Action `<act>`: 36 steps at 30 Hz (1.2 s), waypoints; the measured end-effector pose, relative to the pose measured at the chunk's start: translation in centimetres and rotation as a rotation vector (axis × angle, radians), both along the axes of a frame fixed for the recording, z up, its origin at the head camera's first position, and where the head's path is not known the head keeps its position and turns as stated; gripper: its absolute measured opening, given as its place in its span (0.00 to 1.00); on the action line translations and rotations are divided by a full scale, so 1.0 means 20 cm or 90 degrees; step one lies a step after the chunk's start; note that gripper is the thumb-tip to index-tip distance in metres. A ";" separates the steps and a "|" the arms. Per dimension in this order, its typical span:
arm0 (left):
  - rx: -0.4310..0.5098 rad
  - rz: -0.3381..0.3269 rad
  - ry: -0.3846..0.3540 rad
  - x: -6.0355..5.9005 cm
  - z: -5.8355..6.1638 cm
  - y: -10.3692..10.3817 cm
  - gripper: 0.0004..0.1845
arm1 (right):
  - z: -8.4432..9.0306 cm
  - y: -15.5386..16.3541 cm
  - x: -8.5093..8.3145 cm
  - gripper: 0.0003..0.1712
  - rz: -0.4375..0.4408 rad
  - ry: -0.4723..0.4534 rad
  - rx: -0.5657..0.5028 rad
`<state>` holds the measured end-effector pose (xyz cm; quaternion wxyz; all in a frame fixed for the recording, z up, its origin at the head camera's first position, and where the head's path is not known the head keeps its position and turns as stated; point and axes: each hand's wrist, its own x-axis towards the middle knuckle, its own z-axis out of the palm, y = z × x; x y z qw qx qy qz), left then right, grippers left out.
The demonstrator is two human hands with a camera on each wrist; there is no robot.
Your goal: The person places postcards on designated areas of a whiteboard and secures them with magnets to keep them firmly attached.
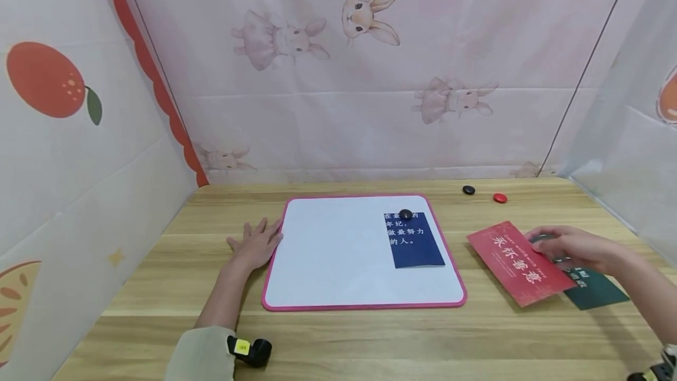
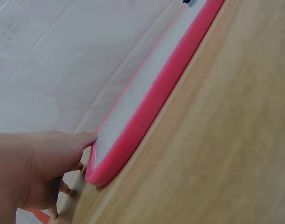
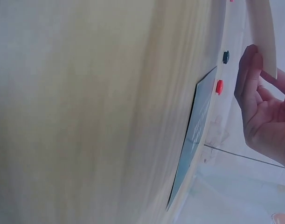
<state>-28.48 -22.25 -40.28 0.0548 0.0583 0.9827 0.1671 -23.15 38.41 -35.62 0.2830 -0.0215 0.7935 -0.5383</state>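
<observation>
A white board with a pink rim (image 1: 328,251) lies flat on the wooden table. My left hand (image 1: 256,247) rests at its left edge with fingers spread; in the left wrist view, the thumb (image 2: 88,138) touches the pink rim. On the board's right part is a navy card (image 1: 418,254) with white writing, a round black magnet (image 1: 405,214) at its top. My right hand (image 1: 573,247) pinches a red card (image 1: 510,269) by its right edge, raised above the table. Beneath hand and red card lies a dark green card (image 1: 597,296), partly covered in the head view.
Toward the back right of the table (image 1: 338,346) sit a loose black magnet (image 1: 468,190) and a red magnet (image 1: 499,197). A printed sheet with rabbits (image 1: 338,134) hangs behind the table, and printed sheets with fruit stand at both sides.
</observation>
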 end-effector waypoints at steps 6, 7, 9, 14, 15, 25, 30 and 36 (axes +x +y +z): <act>0.000 0.002 0.002 0.01 0.01 0.00 0.28 | 0.01 -0.02 -0.01 0.17 0.008 -0.001 -0.045; 0.000 0.002 0.003 0.01 0.01 0.00 0.28 | 0.01 -0.03 -0.01 0.19 0.007 0.000 -0.047; 0.000 0.001 0.004 0.01 0.01 0.00 0.28 | 0.01 -0.04 -0.01 0.20 -0.002 0.003 -0.043; 0.002 0.001 0.004 0.01 0.01 0.01 0.28 | 0.01 -0.07 -0.02 0.24 -0.033 0.009 -0.026; 0.002 0.002 0.004 0.01 0.01 0.01 0.28 | 0.02 -0.08 -0.02 0.25 -0.040 0.009 -0.026; 0.003 -0.001 0.008 0.00 0.01 0.00 0.28 | 0.04 -0.15 -0.03 0.30 -0.057 0.017 -0.038; -0.001 -0.002 0.009 0.01 0.01 0.00 0.28 | 0.04 -0.17 -0.04 0.35 -0.061 0.028 -0.029; -0.005 -0.001 0.005 0.00 0.00 0.00 0.29 | 0.04 -0.20 -0.05 0.38 -0.057 0.034 -0.037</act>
